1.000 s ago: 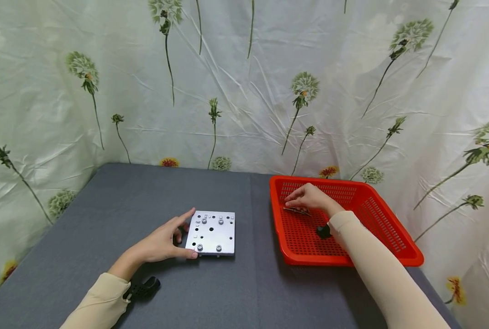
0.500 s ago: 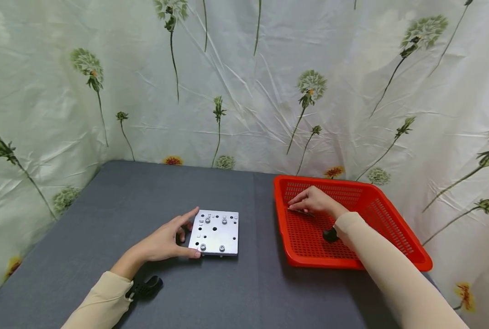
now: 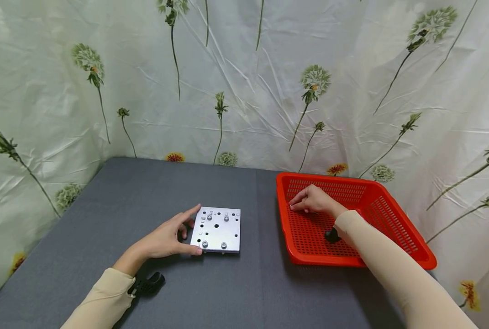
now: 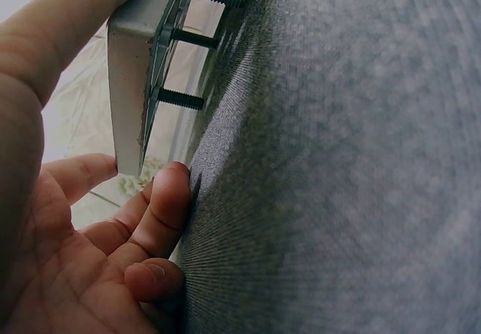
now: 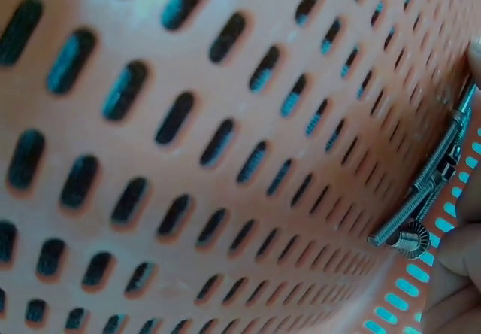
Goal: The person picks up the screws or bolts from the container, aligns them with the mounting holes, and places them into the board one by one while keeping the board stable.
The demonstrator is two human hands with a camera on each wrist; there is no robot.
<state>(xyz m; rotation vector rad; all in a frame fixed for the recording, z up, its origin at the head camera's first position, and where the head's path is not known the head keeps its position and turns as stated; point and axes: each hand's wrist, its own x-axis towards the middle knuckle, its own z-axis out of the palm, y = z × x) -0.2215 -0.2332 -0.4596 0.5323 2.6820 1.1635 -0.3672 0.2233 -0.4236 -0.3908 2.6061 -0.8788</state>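
Note:
A square silver metal plate (image 3: 223, 233) with drilled holes and several socket-head screws lies in front of me. My left hand (image 3: 164, 237) holds its left side, thumb at the near corner and index finger at the far one. In the left wrist view, threaded screw ends (image 4: 180, 98) stick out under the plate (image 4: 129, 86) toward the table. My right hand (image 3: 313, 200) reaches down inside a red plastic basket (image 3: 392, 226). Several metal screws (image 5: 432, 172) lie in the basket beside its fingers (image 5: 462, 255); whether it pinches one is hidden.
The basket's raised rim (image 3: 322, 260) surrounds the right hand. A dark grey cloth (image 3: 154, 183) covers the table, and a flower-print curtain (image 3: 248, 91) hangs behind it. Black wrist mounts (image 3: 151, 283) sit below both hands.
The view has shifted slightly. My right fingers have come lower over the screws in the basket, which no longer show in the head view. The left hand keeps its hold on the plate.

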